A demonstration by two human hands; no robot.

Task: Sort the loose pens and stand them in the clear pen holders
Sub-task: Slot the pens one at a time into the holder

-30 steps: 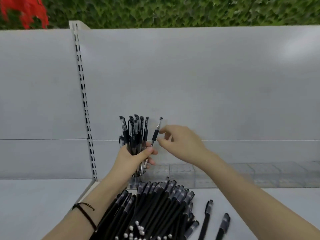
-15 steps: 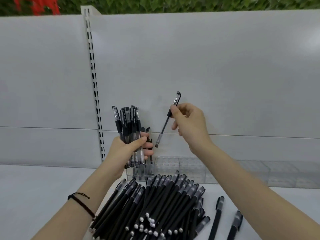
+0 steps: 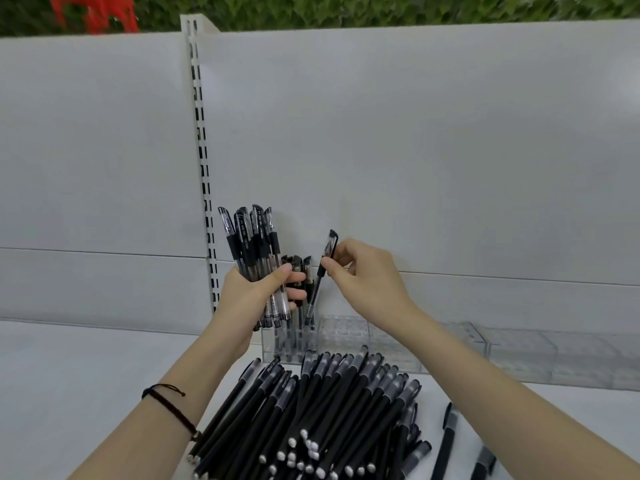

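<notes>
My left hand (image 3: pixel 258 295) grips a bundle of clear-barrelled black pens (image 3: pixel 251 244), caps up, just left of the clear pen holder (image 3: pixel 349 336). My right hand (image 3: pixel 363 282) pinches a single black pen (image 3: pixel 320 277) near its cap, and the pen's tip reaches down into the left end of the holder. A few pens (image 3: pixel 298 268) stand in that left end, partly hidden behind my left fingers. A large pile of matte black pens (image 3: pixel 322 417) lies on the white shelf in front of the holder.
More clear holders (image 3: pixel 554 355) run to the right along the white back panel. Two loose black pens (image 3: pixel 450 441) lie at the lower right. A slotted shelf upright (image 3: pixel 204 174) stands left of the bundle. Green foliage shows above the panel.
My right hand has brought the single pen down and left from the air, lowering its tip into the left holder. My left hand with the bundle stays about where it was.
</notes>
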